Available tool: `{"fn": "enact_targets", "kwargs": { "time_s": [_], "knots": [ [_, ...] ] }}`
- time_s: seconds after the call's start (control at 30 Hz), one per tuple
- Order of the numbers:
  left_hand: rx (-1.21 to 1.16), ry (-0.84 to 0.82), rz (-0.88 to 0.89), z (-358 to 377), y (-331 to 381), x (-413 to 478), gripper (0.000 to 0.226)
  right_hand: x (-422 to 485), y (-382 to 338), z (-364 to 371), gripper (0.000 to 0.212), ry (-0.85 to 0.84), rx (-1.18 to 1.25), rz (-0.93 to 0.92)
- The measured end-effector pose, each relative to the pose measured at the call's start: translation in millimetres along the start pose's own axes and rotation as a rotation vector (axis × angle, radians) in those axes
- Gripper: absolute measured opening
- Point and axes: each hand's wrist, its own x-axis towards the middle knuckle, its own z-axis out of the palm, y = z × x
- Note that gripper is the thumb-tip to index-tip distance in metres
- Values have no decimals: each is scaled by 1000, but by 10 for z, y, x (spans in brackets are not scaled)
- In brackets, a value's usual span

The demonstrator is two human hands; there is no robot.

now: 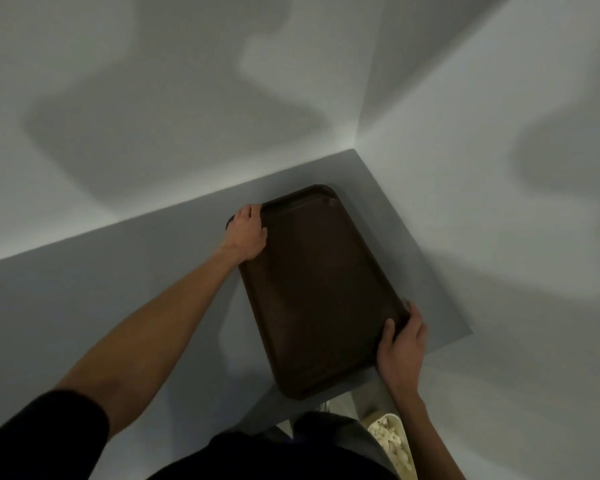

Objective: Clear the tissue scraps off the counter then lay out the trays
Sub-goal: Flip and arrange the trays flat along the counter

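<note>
At counter (118, 306), left hand (246, 237), right hand (402, 344) gripping tray (319, 292) at opposite corners

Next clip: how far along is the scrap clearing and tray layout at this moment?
Clearing looks done: I see no scraps on the visible counter, and white scraps lie in the bin by the person's legs. In hand: the left hand and right hand grip opposite corners of a brown tray at the counter's corner. Left: releasing it and laying out any others; none is plainly visible.
</note>
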Motion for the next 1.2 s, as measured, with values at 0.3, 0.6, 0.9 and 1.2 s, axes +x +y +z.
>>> {"fn": "enact_targets", "kwargs": {
  "time_s": [0.3, 0.6, 0.9, 1.2],
  "knots": [
    [90, -22, -57, 135, -275, 458, 43, -37, -56, 205, 50, 99, 14, -12],
    [-44, -25, -128, 60, -503, 345, 33, 370, -3, 429, 44, 169, -90, -30],
    [-363, 173, -323, 269, -614, -544, 51, 74, 25, 16, 60, 52, 123, 219],
    [-558, 63, -472, 367, -649, -686, 74, -130, -5, 97, 98, -282, -21, 189]
  ]
}}
